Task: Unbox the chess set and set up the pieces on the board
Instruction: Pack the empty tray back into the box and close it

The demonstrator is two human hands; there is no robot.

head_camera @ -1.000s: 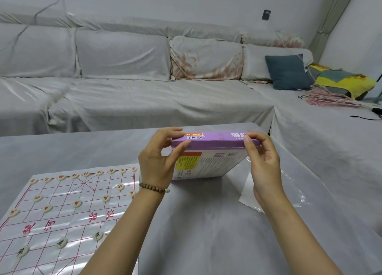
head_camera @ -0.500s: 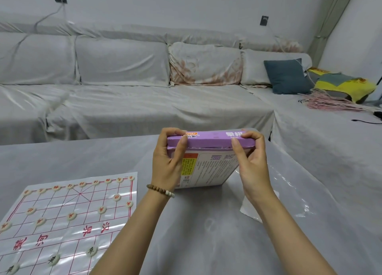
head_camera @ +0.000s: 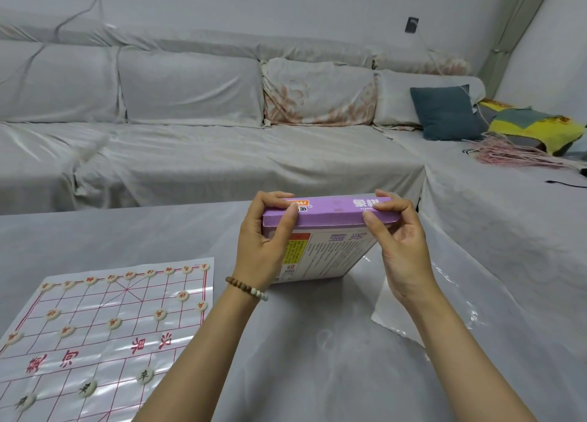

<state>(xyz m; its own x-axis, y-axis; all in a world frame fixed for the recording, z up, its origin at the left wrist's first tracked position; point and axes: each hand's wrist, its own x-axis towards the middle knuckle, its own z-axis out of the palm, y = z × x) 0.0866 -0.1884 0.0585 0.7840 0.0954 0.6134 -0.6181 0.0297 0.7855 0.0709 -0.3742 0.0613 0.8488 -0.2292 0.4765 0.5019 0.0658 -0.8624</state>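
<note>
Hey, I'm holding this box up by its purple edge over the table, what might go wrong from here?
1. Left hand and right hand pinch only the top edge of the box; the grip could slip and drop it.
2. The pieces on the board sit close to your left arm; a swing could scatter them.

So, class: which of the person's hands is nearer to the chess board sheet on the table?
Left. The left hand grips the purple box on the end facing the board sheet; the right hand grips the far end, beyond the box.
</note>
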